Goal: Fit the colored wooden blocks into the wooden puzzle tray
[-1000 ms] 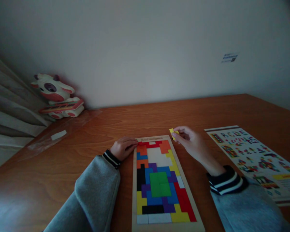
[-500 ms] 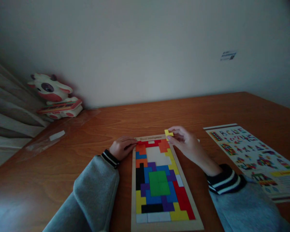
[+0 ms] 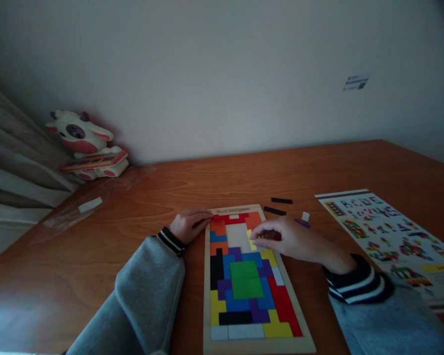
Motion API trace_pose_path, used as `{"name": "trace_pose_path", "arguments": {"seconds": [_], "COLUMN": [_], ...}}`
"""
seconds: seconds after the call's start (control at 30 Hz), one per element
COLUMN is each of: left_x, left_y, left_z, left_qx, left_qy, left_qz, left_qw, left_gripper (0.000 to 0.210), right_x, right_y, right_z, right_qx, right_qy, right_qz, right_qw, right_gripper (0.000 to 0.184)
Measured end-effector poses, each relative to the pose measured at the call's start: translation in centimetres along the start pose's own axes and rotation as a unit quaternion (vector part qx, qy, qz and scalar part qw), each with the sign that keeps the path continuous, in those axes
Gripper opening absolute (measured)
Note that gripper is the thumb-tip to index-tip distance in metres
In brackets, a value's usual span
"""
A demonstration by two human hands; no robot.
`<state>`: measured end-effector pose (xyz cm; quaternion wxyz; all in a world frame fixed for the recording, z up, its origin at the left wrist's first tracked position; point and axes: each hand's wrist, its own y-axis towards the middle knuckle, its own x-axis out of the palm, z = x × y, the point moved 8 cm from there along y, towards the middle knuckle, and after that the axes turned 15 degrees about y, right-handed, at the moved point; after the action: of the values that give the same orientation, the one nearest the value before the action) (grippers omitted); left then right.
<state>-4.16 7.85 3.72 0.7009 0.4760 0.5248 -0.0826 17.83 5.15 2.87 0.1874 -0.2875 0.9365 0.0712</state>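
Observation:
A wooden puzzle board (image 3: 207,315) lies upright in front of me, filled with colored blocks around a pale, bare patch near its top. My left hand (image 3: 190,224) rests at the board's upper left corner, fingertips on the rim and fingers closed. Over the right side of the bare patch, my right hand (image 3: 281,237) is pinched, thumb and index nearly together. A bit of a yellow block (image 3: 260,236) shows between those fingers; most of it is hidden. Other yellow blocks (image 3: 268,257) sit just below. Green blocks (image 3: 246,280) fill the middle of the board.
Beyond the right hand lie two black bars (image 3: 281,200), a small white block (image 3: 305,216) and a partly hidden purple block (image 3: 303,223). A printed sheet (image 3: 377,231) lies to the right. A cow-shaped toy keyboard (image 3: 92,148) stands at the back left by a curtain (image 3: 15,162).
My right hand has moved from the board's top right corner toward me and down over the bare patch with the yellow block. The loose blocks behind it are now visible. My left hand stays put.

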Motion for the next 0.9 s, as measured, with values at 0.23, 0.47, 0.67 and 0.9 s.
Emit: {"name": "trace_pose_path", "arguments": {"seconds": [0.23, 0.47, 0.67, 0.9], "left_x": [0.0, 0.1, 0.1, 0.1], "left_y": [0.0, 0.0, 0.0, 0.0], "left_z": [0.1, -0.1, 0.0, 0.0], "left_qx": [0.004, 0.0, 0.002, -0.003], "left_qy": [-0.005, -0.005, -0.005, -0.005], "left_qz": [-0.001, -0.001, -0.013, -0.003], "left_qw": [1.0, 1.0, 1.0, 1.0], "left_gripper": [0.017, 0.017, 0.018, 0.017], "right_x": [0.4, 0.3, 0.0, -0.2], "right_y": [0.0, 0.1, 0.5, 0.7], "right_z": [-0.3, 0.5, 0.8, 0.5], "right_qx": [-0.034, -0.02, -0.019, -0.029], "right_qy": [-0.058, -0.02, 0.063, 0.026], "right_qz": [-0.035, -0.01, 0.058, 0.088], "right_qw": [0.997, 1.0, 0.996, 0.995], "right_gripper": [0.014, 0.017, 0.02, 0.019]}}
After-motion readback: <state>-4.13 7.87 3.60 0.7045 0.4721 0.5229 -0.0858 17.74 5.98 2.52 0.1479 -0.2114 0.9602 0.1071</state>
